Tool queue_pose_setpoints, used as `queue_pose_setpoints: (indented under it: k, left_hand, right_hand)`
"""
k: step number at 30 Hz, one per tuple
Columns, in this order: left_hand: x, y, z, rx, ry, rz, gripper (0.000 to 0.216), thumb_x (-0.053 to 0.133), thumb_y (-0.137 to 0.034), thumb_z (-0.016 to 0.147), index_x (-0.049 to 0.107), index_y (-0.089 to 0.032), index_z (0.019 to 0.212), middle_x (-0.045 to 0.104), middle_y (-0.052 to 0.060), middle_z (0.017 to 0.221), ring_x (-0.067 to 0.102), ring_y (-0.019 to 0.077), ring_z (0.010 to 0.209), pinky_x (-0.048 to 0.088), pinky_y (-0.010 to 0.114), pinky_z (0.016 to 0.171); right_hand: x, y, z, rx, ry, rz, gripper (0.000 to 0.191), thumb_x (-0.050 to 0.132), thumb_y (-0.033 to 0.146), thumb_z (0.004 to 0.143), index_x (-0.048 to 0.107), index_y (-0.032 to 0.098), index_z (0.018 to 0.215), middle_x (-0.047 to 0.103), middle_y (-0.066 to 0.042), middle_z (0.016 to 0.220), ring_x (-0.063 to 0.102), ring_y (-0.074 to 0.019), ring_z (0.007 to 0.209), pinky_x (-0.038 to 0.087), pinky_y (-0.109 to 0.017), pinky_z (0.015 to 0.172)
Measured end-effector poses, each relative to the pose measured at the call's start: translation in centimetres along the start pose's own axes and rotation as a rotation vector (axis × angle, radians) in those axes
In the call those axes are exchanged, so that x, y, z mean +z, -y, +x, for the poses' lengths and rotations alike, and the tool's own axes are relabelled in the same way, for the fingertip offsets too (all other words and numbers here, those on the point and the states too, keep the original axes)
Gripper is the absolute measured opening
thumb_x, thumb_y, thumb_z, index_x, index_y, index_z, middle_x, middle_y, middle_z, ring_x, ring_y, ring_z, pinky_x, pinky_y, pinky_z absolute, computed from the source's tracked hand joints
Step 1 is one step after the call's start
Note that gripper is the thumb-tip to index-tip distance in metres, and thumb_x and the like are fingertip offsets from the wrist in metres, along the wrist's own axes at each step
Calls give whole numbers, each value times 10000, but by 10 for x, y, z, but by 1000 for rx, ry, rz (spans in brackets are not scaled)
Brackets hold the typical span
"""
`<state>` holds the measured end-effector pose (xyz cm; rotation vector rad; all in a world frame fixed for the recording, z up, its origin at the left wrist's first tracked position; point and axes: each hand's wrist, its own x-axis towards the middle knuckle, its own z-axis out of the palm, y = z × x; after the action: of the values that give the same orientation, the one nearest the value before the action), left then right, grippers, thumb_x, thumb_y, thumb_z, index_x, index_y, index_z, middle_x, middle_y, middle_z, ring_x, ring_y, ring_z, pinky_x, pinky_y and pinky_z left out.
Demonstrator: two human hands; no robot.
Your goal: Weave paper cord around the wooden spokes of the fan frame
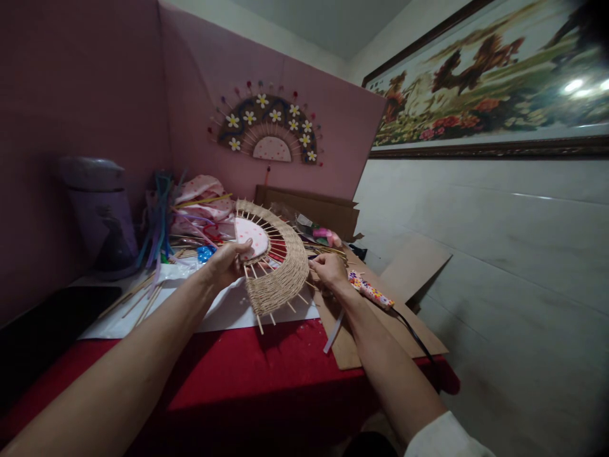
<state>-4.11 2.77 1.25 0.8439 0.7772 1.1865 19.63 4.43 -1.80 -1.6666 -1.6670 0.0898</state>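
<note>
My left hand [228, 261] grips a woven fan [280, 282] by its half-circle centre, with the thumb on top. The pink spotted centre [252, 238] is ringed by thin wooden sticks, and a wide band of tan twine is woven through them. Bare stick ends poke out past the band's outer edge. At the fan's right edge my right hand [330, 270] is closed in a pinch beside the stick ends. What lies between its fingertips is too small to make out. A glue gun with a flowered cover [371, 290] lies just right of that hand.
A finished flowered fan [266, 127] hangs on the pink board. Pipe cleaners [162, 216], spotted cloth [202, 190] and loose sticks [143, 304] lie at the left, near a purple lidded container [102, 219]. Cardboard [352, 346] lies under my right arm, on the red tablecloth [266, 374].
</note>
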Motion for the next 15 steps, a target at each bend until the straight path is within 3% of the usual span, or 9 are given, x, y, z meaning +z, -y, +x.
queue_pose_setpoints:
  k: [15]
  left_hand:
    - [-1,0,3,-34,12,-13,239,431,-155,826,567,-34,980,662,133,643,658,248,576,533,320,464]
  right_hand:
    - [-1,6,-2,-35,-175,22,251,514,365,760,687,209,668,668,-25,662,557,-151,610,311,-241,536]
